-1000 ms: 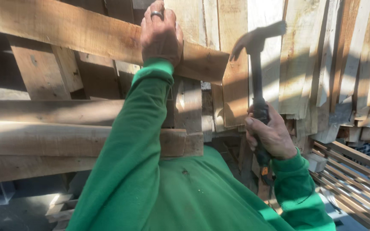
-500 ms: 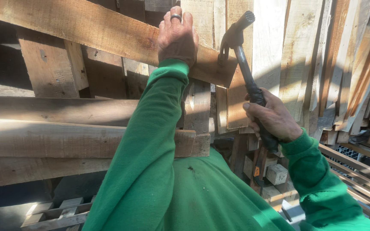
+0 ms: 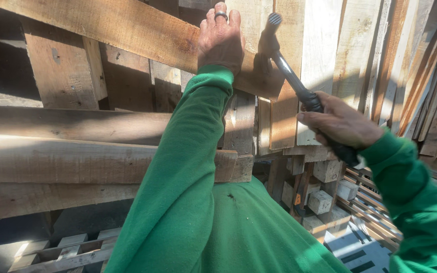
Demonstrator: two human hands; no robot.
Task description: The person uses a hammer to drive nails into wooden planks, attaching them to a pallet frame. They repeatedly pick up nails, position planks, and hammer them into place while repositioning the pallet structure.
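My left hand, a ring on one finger, presses flat on a slanting wooden board near its right end. My right hand grips the black handle of a steel hammer. The hammer head sits against the right end of that board, just right of my left hand. Both arms wear green sleeves.
Horizontal wooden boards of a pallet lie at the left. Upright planks lean in a stack at the right. Small wooden blocks and thin slats lie lower right.
The hammer has swung from upright, apart from the board, leftwards until its head meets the board's end. My right hand rose and moved right. My left hand stayed on the board.
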